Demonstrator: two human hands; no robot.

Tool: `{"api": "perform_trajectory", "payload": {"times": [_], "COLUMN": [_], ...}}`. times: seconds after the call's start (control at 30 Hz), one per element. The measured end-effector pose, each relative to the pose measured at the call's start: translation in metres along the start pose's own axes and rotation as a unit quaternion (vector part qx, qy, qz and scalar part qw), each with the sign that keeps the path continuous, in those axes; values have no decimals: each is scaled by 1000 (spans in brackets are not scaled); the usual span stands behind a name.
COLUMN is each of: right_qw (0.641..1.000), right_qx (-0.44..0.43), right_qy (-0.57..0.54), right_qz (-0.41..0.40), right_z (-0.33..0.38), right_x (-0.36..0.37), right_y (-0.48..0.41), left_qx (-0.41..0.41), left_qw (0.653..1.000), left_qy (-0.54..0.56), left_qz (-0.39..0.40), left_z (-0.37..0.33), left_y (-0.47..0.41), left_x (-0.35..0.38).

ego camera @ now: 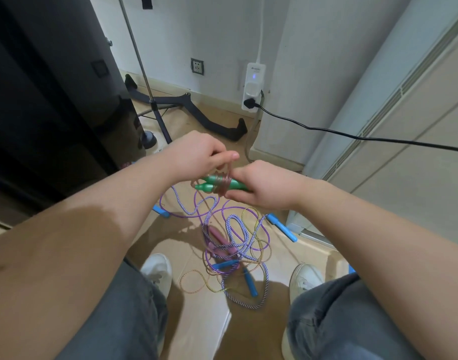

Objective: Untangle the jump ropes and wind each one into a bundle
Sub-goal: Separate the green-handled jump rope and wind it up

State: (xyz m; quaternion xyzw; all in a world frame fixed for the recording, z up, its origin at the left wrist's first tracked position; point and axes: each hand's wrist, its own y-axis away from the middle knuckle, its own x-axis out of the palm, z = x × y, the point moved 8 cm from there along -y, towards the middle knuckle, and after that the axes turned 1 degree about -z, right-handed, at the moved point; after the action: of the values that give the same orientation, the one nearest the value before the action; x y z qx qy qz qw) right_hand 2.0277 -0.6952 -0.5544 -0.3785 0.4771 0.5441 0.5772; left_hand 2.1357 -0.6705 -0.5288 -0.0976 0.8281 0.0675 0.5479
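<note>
My right hand (261, 185) grips two green jump-rope handles (209, 184) held side by side, their tips pointing left. A thin reddish-brown rope (224, 187) is coiled around the handles. My left hand (199, 152) pinches that rope just above the handles. On the floor below lies a tangle of ropes (235, 245): a white-and-blue braided one, a purple one and a thin yellowish one. Pink handles (217, 242) and blue handles (224, 266) lie in the tangle.
More blue handles lie at the left (161, 211) and right (282, 227) of the pile. My white shoes (157, 271) flank the tangle. A black stand's legs (209, 120), a wall power strip (252, 87) with a black cable (352, 136) and a dark cabinet (53, 100) lie beyond.
</note>
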Motion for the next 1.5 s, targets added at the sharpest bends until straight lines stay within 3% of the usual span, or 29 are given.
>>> {"api": "perform_trajectory", "payload": {"times": [0.13, 0.27, 0.33, 0.47, 0.6, 0.67, 0.77, 0.9, 1.0, 1.07, 1.2, 1.3, 1.4, 1.5], "right_qw": [988, 949, 943, 942, 925, 933, 962, 985, 991, 989, 974, 937, 907, 912], "right_qx": [18, 69, 120, 253, 364, 351, 237, 93, 44, 56, 128, 223, 332, 381], "right_qy": [-138, -263, -243, -103, 22, 80, 92, 32, -60, -125, -169, -199, -134, -18], "right_qz": [-62, -161, -195, -195, -104, -24, 93, 144, 107, 57, -73, -179, -220, -149], "right_z": [-5, -9, -18, -45, -69, -70, -47, -1, 15, 10, -19, -52, -86, -98], "right_x": [-17, -43, -49, -43, -25, -8, 19, 17, -1, -18, -47, -59, -62, -46], "right_y": [5, 9, 9, 7, 10, 7, 0, 3, 7, 10, 19, 27, 40, 44], "left_qx": [-89, -118, -117, -65, -9, 31, 74, 70, 23, -23, -89, -89, -46, 28], "left_qw": [977, 947, 944, 984, 992, 995, 996, 997, 999, 994, 983, 987, 993, 995], "left_qy": [192, 285, 301, 159, 91, 68, 46, 28, 45, 108, 159, 135, 104, 81], "left_qz": [13, 88, 69, 55, 91, 65, 17, -32, -16, -2, -4, 11, 44, 55], "left_z": [28, 27, 19, 5, -10, -18, -21, -7, 12, 24, 29, 20, 2, -26], "left_y": [-4, 4, 3, 7, 14, 13, 9, 2, -2, -5, -11, -5, 1, 3], "left_x": [3, 19, 16, 8, 10, 3, -2, -6, 2, 8, 13, 17, 22, 22]}}
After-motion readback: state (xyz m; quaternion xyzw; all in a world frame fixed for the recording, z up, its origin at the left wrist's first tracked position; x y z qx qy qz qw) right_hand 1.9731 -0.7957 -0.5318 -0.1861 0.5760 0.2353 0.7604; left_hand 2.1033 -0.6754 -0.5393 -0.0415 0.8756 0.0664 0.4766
